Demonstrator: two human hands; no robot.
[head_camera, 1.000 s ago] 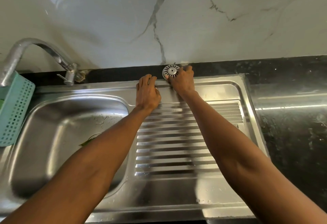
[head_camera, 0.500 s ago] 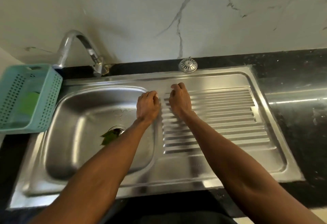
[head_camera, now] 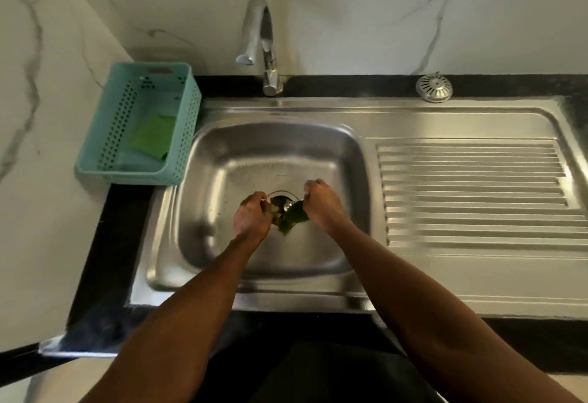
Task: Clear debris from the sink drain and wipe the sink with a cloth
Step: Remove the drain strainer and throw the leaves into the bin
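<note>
Both hands reach into the sink (head_camera: 203,180) at the drain (head_camera: 281,195). The right hand (head_camera: 321,203) grasps a green leaf (head_camera: 294,216) — the left hand (head_camera: 253,216) curls beside the debris, its grip unclear.

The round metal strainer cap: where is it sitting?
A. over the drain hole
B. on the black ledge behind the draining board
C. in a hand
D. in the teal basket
B: the strainer cap rests on the black ledge by the wall.
</note>
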